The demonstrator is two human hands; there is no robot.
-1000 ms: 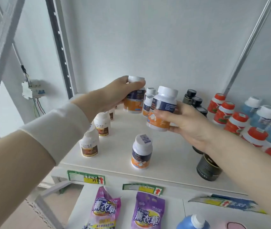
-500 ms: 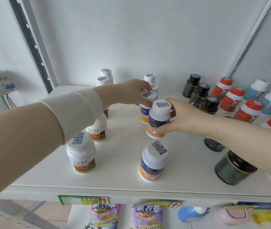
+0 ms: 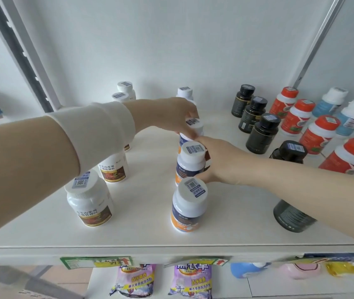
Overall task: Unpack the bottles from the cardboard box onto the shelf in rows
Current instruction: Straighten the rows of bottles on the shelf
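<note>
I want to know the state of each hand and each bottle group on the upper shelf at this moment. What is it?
Left hand, grips the cap of the rear bottle.
Right hand, holds the middle bottle by its side.
Rear bottle, upright, capped.
Middle bottle, upright, capped, base hidden.
Front bottle, upright, capped, untouched.
Brown-label bottles, upright, capped.
Black bottles, upright, capped; nearest partly hidden.
Red bottles, upright, capped.

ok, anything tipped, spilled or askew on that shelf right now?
Nothing tipped or spilled. The left hand grips one orange-and-blue bottle and the right hand the next bottle, both upright, in line with the front bottle. Only the middle price tag on the shelf edge hangs crooked, though blurred.
</note>
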